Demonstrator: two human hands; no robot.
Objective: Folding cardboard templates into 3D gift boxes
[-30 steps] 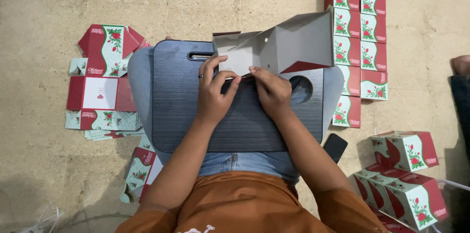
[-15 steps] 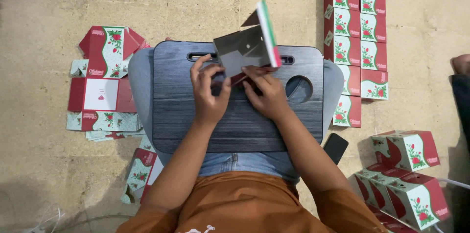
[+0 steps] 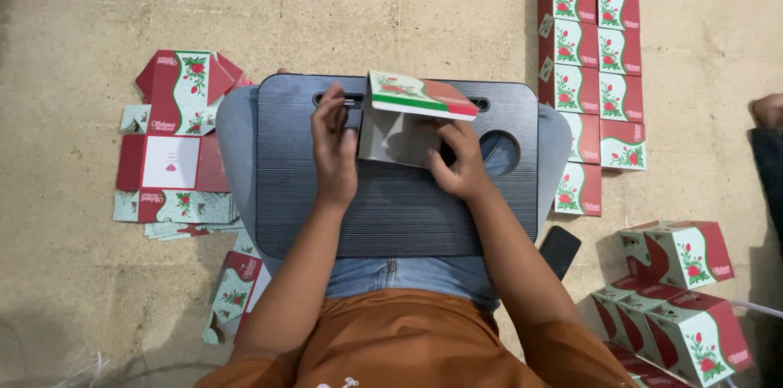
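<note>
The fingers (image 3: 333, 115) of the left hand (image 3: 334, 147) are curled narrow around the left edge of a half-formed cardboard carton with a grey inside and a red, green and white flowered outside (image 3: 412, 123), while the right hand (image 3: 461, 164) presses flat on its right lower side, fingers closed on the grey panel. In the head view, the one view here, the carton sits near the far edge of the black ribbed plastic lap table (image 3: 391, 209), just below the handle slot, with its printed top panel turned up toward the camera. A second ago the carton lay spread open with long grey flaps reaching to the right; half a second ago it stood folded narrow on edge; now it is squared up into a box, so the folding looks close to done for this piece. On the floor to the left lies a pile of flat red and green carton blanks (image 3: 175, 143); off the table's right edge stand rows of finished flowered boxes (image 3: 591, 54), with more near the lower right corner (image 3: 677, 290).
</note>
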